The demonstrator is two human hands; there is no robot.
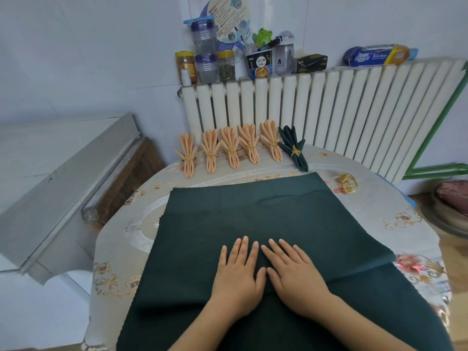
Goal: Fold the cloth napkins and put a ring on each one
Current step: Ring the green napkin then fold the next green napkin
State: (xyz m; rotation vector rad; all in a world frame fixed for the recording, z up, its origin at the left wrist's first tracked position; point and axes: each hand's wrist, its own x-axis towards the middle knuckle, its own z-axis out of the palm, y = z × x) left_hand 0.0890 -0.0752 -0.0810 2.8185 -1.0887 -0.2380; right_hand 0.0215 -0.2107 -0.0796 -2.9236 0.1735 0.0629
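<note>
A stack of dark green cloth napkins [253,214] lies flat in the middle of the round table, the top one folded over with its fold near me. My left hand [238,272] and my right hand [291,269] press flat on it side by side, fingers straight. A pile of gold rings [349,182] sits on the table at the far right of the cloth. Along the far edge stand several folded peach napkins [230,149] and one folded dark green napkin [293,148], each with a gold ring round it.
The table wears a floral plastic cover [405,224]. A white radiator [329,107] behind it carries jars, bottles, a noodle cup and a tissue pack. A grey cabinet [63,178] stands to the left, a stool with a cushion [453,198] to the right.
</note>
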